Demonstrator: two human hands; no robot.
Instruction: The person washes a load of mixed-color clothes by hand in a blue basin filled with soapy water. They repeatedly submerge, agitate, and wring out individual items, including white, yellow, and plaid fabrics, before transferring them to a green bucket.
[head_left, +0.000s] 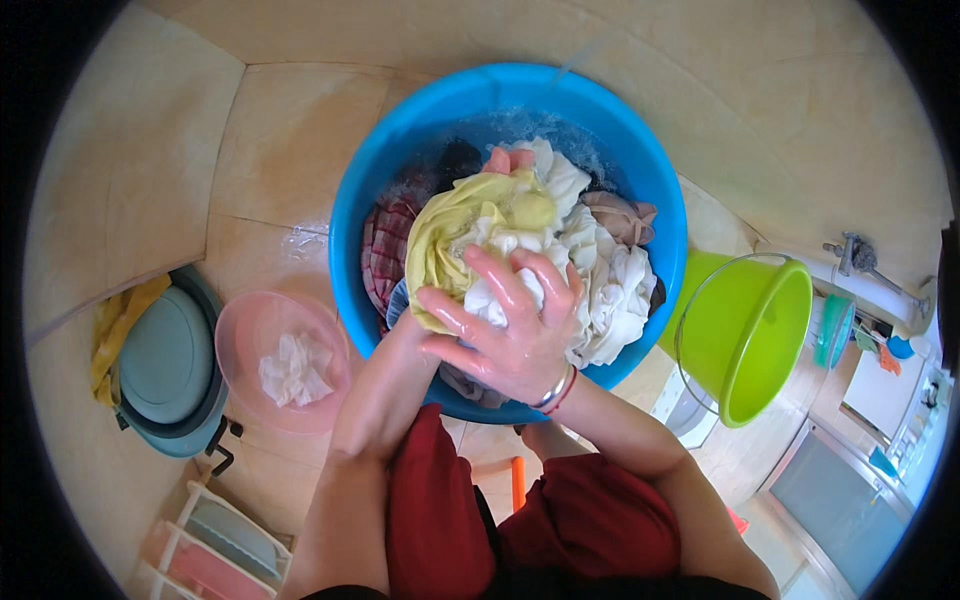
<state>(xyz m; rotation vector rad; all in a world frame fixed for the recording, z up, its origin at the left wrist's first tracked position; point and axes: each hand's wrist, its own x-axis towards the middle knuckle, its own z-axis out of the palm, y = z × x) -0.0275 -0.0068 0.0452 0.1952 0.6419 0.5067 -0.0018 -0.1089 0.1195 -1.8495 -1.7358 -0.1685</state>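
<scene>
A heap of wet laundry fills a big blue basin (350, 170) in front of me. On top lies a yellow cloth (436, 240), bunched up with a white cloth (492, 300). My left hand (510, 160) is mostly hidden beneath the yellow cloth. Only its fingertips show, curled over the far edge of the fabric. With fingers spread and wet, my right hand (520, 345) presses on the white cloth, a bracelet and red cord around its wrist. White garments (615, 300), a red checked cloth (388, 245) and a beige piece (620, 215) lie around them.
A thin water stream falls into the basin's far side. To the right leans a lime-green bucket (765, 340) with a wire handle. On the left are a pink basin (235, 330) holding white cloth, folded grey-blue tubs (165, 355) and a white rack (195, 530). Tiled walls surround this.
</scene>
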